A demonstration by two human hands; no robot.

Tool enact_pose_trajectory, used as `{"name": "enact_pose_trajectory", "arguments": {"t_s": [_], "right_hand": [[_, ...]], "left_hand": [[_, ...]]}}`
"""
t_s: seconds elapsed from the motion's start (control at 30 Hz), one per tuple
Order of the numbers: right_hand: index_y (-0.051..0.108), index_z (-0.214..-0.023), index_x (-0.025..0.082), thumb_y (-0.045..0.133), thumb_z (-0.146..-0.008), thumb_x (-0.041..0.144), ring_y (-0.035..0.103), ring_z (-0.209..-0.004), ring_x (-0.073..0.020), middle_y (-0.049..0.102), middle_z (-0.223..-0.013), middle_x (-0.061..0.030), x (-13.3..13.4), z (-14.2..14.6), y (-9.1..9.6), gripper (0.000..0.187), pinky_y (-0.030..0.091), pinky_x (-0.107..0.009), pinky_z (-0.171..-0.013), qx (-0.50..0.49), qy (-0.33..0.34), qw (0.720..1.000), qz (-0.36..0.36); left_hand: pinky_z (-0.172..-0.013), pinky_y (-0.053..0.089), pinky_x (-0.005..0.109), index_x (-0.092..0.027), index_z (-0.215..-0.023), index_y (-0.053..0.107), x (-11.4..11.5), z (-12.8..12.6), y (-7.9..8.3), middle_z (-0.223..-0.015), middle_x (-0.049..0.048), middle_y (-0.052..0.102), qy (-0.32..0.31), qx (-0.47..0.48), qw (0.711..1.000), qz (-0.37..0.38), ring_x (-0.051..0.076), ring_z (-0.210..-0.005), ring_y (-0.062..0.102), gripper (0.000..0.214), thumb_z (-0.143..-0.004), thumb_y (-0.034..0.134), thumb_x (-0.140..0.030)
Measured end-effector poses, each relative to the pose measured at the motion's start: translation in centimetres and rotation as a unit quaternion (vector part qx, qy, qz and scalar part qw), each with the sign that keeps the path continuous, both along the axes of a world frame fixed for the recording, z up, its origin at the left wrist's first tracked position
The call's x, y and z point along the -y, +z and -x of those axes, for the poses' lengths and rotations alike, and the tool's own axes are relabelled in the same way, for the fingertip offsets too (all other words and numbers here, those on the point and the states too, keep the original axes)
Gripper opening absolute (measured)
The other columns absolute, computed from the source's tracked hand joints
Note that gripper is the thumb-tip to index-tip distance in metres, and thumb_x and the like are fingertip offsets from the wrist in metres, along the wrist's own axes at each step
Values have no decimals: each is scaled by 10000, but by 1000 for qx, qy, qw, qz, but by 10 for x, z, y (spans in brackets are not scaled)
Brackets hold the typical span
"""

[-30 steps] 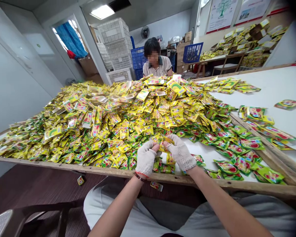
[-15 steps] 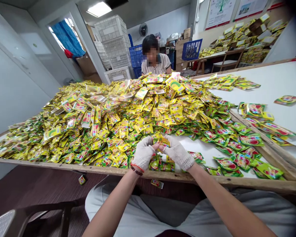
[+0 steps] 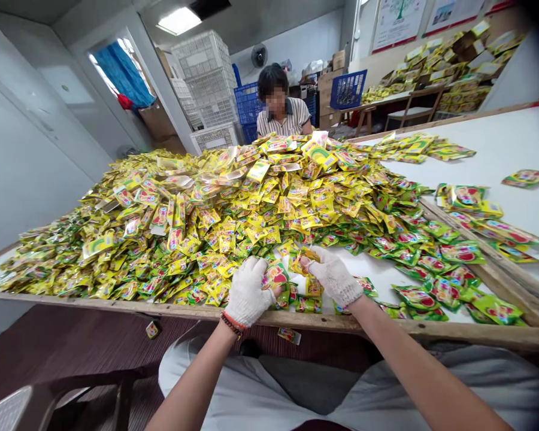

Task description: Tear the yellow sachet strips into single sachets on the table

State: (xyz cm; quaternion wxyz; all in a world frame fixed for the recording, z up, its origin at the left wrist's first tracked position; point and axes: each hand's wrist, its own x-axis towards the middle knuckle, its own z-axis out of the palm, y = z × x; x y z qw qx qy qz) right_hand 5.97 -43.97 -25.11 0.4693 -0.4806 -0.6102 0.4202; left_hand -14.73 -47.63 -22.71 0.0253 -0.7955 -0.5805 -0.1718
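My left hand (image 3: 249,291), in a white knit glove with bare fingertips, is at the near side of the table. Between its thumb and fingers is a green sachet (image 3: 276,274) with a red picture. To the right, my right hand (image 3: 335,276), gloved the same way, pinches a yellow sachet (image 3: 300,261); whether it holds more than one I cannot tell. A gap separates the two hands. Below and between them several small sachets (image 3: 309,304) lie by the table edge. Behind rises a large heap of yellow and green sachets (image 3: 251,209).
A wooden rim (image 3: 161,306) runs along the table's near edge, and a wooden strip (image 3: 485,263) divides its right side. Another person (image 3: 285,117) sits behind the heap. Two dropped packets (image 3: 288,335) lie below the table. A chair (image 3: 72,389) stands at lower left.
My hands were together at one yellow sachet and have moved apart. The left went left and down, where a green sachet now shows in it; the right moved slightly right.
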Motion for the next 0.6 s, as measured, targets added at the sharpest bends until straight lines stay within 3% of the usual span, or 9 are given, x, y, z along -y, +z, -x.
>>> {"name": "enact_pose_trajectory", "arguments": {"t_s": [0.2, 0.37, 0.5, 0.6], "right_hand": [[691, -1046, 195, 557, -815, 316, 635, -931, -228, 718, -1022, -51, 1, -6, 0, 293, 496, -344, -847, 112, 86, 989, -32], [703, -981, 172, 528, -811, 297, 635, -828, -197, 725, -936, -47, 2, -9, 11, 274, 477, -284, -748, 216, 171, 961, -34], [690, -901, 137, 522, -771, 217, 602, -734, -188, 706, -845, -81, 2, -6, 17, 227, 436, -271, -669, 334, 115, 935, -35], [669, -915, 130, 519, -778, 221, 591, -729, -193, 696, -853, -102, 3, -11, 20, 223, 425, -275, -654, 361, 103, 926, -41]], "left_hand": [[-830, 439, 330, -182, -1072, 522, -1, 6, 2, -976, 65, 530, -92, 80, 992, 20, 221, -937, 511, 413, -752, 636, -416], [-822, 454, 332, -170, -1042, 542, -4, 6, 3, -1029, 87, 549, -159, 74, 983, 61, 234, -948, 530, 432, -705, 678, -404], [-818, 463, 356, -159, -1054, 552, -4, -1, -6, -1028, 101, 560, -170, 41, 983, 51, 254, -947, 538, 438, -694, 674, -378], [-843, 469, 369, -148, -1097, 545, -6, -3, -13, -1053, 113, 558, -160, 48, 985, 32, 262, -974, 539, 472, -695, 672, -360]]}}
